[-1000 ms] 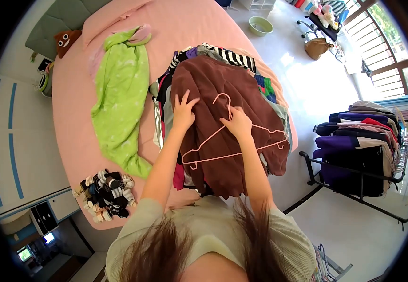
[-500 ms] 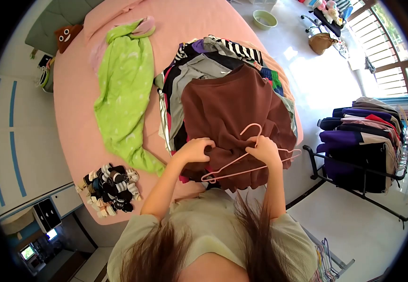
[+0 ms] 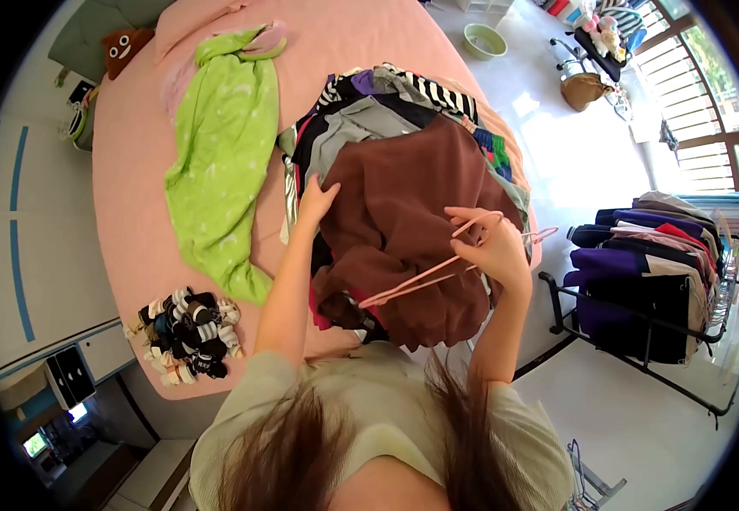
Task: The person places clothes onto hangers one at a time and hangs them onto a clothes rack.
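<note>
A brown sweatshirt (image 3: 395, 196) lies spread and rumpled over a heap of clothes on the bed. My left hand (image 3: 316, 203) is at its upper left edge, thumb on top of the cloth and fingers at the border, gripping it. Over the right part of the sweatshirt, my right hand (image 3: 502, 249) is closed around a pink hanger (image 3: 420, 279). The hanger lies slanted, one end pointing left near a dark fold at the sweatshirt's lower edge. Part of the hanger is hidden behind my right hand.
The clothes heap (image 3: 361, 119) shows grey, black and striped pieces. Left of it lie a green blanket (image 3: 220, 153) and a pile of socks (image 3: 190, 332). A rack of hung clothes (image 3: 642, 289) stands at right. A green basin (image 3: 483, 41) sits on the floor.
My left hand has moved up and left from the sweatshirt's lower part to its upper left edge. My right hand has shifted slightly right and tilted the hanger. The sweatshirt's folds have changed.
</note>
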Motion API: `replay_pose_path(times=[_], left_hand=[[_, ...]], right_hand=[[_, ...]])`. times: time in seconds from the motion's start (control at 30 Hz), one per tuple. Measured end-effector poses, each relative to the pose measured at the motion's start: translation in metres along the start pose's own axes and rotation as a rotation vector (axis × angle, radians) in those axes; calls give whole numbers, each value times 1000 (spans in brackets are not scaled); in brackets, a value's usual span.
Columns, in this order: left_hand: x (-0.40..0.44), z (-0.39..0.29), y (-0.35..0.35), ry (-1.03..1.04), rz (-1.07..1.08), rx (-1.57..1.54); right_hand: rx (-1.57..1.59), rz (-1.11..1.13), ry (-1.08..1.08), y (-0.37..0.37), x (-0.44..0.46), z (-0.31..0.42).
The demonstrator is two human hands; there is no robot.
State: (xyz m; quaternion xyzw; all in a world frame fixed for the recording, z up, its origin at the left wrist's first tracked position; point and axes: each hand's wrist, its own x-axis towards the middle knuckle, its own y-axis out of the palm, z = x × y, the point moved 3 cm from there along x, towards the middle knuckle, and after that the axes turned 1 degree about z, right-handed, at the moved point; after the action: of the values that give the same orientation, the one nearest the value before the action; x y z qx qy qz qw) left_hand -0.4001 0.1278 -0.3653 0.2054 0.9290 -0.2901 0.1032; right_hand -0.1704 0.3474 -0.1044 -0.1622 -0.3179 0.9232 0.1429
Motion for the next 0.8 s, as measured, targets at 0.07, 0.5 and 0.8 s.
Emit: replay_pose_path(times=[0.07,0.5,0.8], left_hand=[[-28,-37,-14,-19,114,102],[-224,-178,-11,673,806,-89],[-236,-164,-36,737,347,-61]], right_hand=[[26,3,-52,2,2,-2],[245,-30,9,49,-21,-17],[529,3,-12,73,-117,-2]])
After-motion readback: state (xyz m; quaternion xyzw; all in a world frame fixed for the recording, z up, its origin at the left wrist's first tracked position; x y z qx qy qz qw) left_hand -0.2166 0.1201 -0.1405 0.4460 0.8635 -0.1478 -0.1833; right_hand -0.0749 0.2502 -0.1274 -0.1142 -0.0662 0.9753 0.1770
